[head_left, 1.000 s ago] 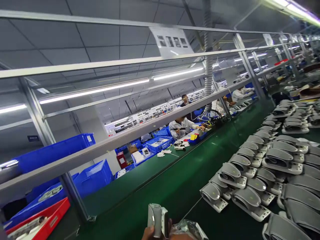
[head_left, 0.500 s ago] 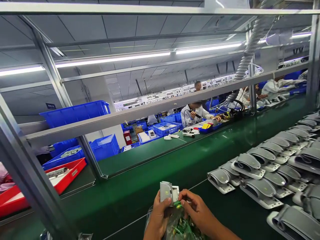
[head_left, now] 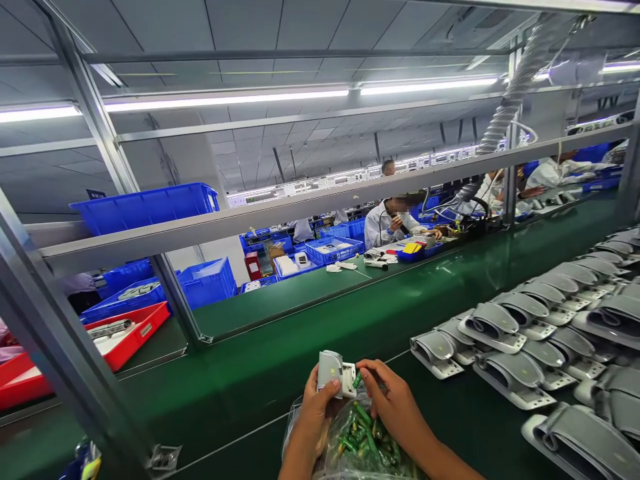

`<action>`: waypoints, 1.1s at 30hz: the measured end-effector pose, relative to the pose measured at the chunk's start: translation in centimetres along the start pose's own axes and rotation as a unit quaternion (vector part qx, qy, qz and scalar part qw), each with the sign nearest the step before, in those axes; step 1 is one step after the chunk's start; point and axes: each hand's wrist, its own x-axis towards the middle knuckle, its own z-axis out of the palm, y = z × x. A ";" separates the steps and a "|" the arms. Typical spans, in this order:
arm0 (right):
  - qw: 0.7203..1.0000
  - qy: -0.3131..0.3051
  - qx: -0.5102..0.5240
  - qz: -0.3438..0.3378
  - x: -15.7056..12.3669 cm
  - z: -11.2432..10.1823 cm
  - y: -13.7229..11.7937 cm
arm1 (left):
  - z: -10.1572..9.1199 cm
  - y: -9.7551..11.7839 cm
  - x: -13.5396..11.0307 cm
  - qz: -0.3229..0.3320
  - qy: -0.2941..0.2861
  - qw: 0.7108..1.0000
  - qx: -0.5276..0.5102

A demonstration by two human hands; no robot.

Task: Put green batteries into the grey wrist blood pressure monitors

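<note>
My left hand [head_left: 316, 407] is wrapped round a wrist blood pressure monitor [head_left: 331, 373], a white case with a grey cuff. Its open battery compartment [head_left: 349, 379] faces right. Between the thumb and fingers of my right hand [head_left: 387, 393] is a green battery [head_left: 357, 380], tilted at the compartment's right edge; whether it touches the case I cannot tell. Below both hands lies a clear plastic bag [head_left: 333, 460] with several loose green batteries [head_left: 367, 433] in it. My right forearm covers part of the bag.
Rows of similar grey-cuffed monitors [head_left: 515, 377] stand on the green bench [head_left: 280, 360] to the right. A metal post [head_left: 75, 360] and a red tray [head_left: 145, 333] are at left. Blue bins [head_left: 207, 283] stand behind. Across the bench a person in white [head_left: 375, 227] sits working.
My right hand has lifted a green battery from just above the bag up to the monitor's compartment. More of the bag's batteries show now. The view has shifted slightly.
</note>
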 end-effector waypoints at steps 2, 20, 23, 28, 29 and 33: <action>1.000 0.006 -0.011 -0.022 0.0 0.0 0.0 | 0.1 0.0 -0.1 0.001 -0.012 1.000 0.015; 0.977 0.009 -0.165 -0.135 0.3 -0.8 0.8 | 0.4 -0.3 -0.5 0.047 -0.014 0.993 0.104; 0.977 -0.009 -0.172 -0.123 0.3 -0.8 0.9 | 0.4 -0.3 -0.5 0.045 -0.017 0.994 0.102; 0.971 -0.045 -0.195 -0.132 0.3 -0.5 1.2 | 0.5 -0.3 -0.6 0.049 -0.022 0.992 0.112; 0.969 -0.051 -0.202 -0.131 0.3 -0.5 1.2 | 0.5 -0.3 -0.6 0.051 -0.025 0.992 0.114; 0.964 -0.070 -0.225 -0.123 0.2 -0.5 1.4 | 0.4 -0.3 -0.5 0.063 -0.025 0.989 0.132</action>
